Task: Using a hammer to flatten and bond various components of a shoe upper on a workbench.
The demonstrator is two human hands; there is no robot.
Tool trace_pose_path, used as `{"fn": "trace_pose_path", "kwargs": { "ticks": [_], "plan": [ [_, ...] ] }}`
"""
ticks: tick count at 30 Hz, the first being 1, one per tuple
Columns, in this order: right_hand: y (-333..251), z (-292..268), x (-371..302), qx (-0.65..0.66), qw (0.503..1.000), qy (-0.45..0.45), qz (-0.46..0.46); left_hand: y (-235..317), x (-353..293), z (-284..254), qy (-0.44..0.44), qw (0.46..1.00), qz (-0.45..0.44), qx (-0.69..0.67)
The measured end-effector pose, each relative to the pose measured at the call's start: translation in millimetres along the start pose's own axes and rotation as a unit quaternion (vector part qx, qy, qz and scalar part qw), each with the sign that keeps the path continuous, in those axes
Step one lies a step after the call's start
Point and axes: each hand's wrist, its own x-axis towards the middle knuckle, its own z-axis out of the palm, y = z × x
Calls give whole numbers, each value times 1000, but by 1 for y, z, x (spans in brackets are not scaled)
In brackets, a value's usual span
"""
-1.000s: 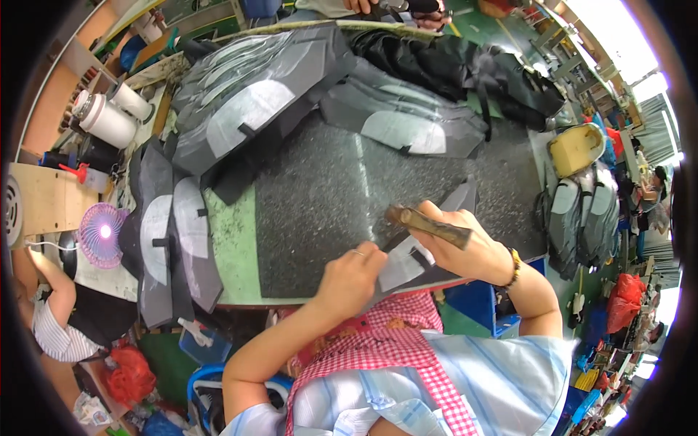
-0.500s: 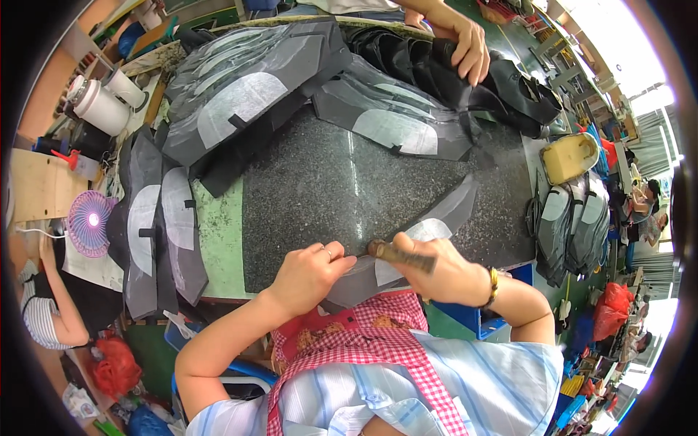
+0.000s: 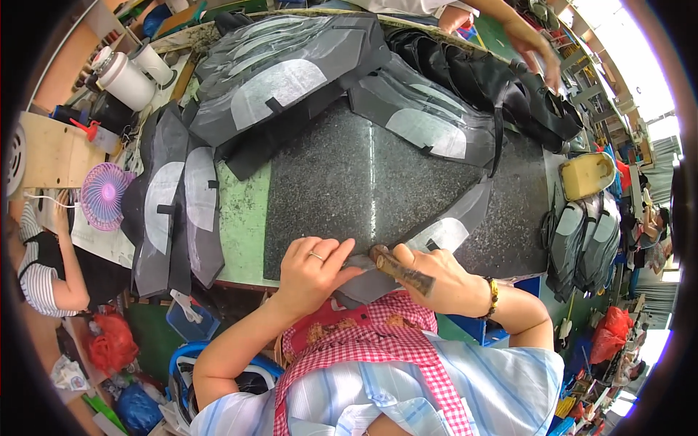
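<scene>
A dark grey shoe-upper piece [image 3: 472, 211] with a pale patch lies slantwise along the near edge of the dark stone slab [image 3: 327, 174]. My left hand [image 3: 309, 272] pinches its near left end, thumb and fingers bent around the edge. In my right hand [image 3: 454, 280] is a hammer [image 3: 407, 272] with a worn brown head, its rounded end close to the piece beside my left fingertips. The hammer's handle is hidden in my closed fist.
Stacks of similar grey pieces [image 3: 291, 80] stand at the back, and more pieces [image 3: 174, 211] lie on the left. Black pieces [image 3: 465, 80] are heaped at the back right, by a co-worker's hand [image 3: 538, 54]. A purple fan [image 3: 107, 195] sits at left; a yellow container [image 3: 587, 174] at right.
The view has shifted, so the table appears farther right. My left fingers have bent and spread somewhat at the piece's edge. The co-worker's hand has lifted off the black pieces toward the right.
</scene>
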Motion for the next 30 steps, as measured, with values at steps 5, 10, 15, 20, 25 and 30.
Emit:
{"fn": "trace_pose_path", "kwargs": {
  "ticks": [5, 10, 15, 20, 25, 30],
  "plan": [
    [10, -13, 12, 33, 997, -2, -64, 0, -20, 10, 21, 998, -13, -49],
    [-1, -1, 13, 59, 995, 37, -71, 7, -26, 11, -6, 999, 40, 29],
    [4, 13, 14, 51, 995, 42, -72, 10, -24, 8, -16, 998, 46, 44],
    [-1, 11, 24, 21, 994, 29, -103, 2, -22, 12, 1, 999, 37, 26],
    [9, -1, 32, 25, 994, 40, -100, -2, -10, 8, -15, 1000, 22, 6],
    [16, -36, 0, 153, 968, 197, 13, 76, 21, 16, -108, 990, 65, 61]
  ]
}}
